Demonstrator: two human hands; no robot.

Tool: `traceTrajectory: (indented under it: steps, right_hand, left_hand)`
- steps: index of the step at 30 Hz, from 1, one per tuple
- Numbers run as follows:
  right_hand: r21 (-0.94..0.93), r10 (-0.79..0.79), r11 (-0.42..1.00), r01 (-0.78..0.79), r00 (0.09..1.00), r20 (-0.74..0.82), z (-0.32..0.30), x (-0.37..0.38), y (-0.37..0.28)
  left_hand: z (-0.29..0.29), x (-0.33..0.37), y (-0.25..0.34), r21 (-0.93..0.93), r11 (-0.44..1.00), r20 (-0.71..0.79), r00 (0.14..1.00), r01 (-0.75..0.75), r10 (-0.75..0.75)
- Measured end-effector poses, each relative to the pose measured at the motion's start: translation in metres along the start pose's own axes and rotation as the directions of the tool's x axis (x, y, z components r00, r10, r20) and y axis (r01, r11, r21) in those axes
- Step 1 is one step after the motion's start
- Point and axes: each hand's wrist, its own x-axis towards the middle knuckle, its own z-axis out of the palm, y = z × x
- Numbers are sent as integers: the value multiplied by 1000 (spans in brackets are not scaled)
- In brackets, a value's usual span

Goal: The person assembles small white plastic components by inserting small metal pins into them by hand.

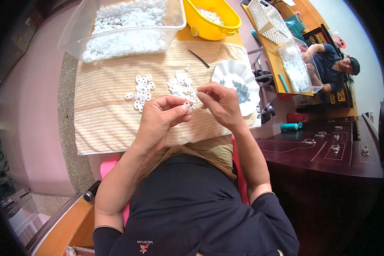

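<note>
My left hand (160, 117) is closed, pinching a small white plastic piece (187, 103) between thumb and forefinger. Just to its right, my right hand (221, 103) is bent with thumb and forefinger pressed together; what they hold, if anything, is too small to make out. Beyond the hands lies a heap of small white plastic parts (181, 82). Left of that heap sit several white oval pieces with two holes (141, 90). Beside my right hand a white scalloped plate (223, 70) bears a patch of small dark grey bits (242, 91).
A striped towel (104, 123) covers the table. At the far side stand a clear bin (175, 27) of white parts and a yellow tub (226, 32). A thin black tool (199, 59) lies near the plate. A co-worker (333, 68) sits at another table, far right.
</note>
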Motion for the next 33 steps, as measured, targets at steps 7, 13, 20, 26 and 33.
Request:
traceTrajectory:
  steps: [7,13,20,26,33]
  right_hand:
    - [-627,-191,737,253,968,165,-3,38,-3]
    - [-789,12,561,250,951,310,1,52,-11]
    - [-773,-9,592,229,960,278,3,53,-7]
    - [-586,23,801,125,971,238,1,48,-9]
    - [-341,-143,920,192,976,164,-1,37,-2]
  left_hand:
    - [-4,2,1,-49,999,-7,1000,-3,3]
    - [0,0,5,-61,998,-37,999,-14,12]
    - [0,1,5,-60,998,-30,999,-16,14]
    - [-1,1,4,-74,997,-41,999,-17,14]
    - [-2,1,3,-92,995,-51,998,-26,21]
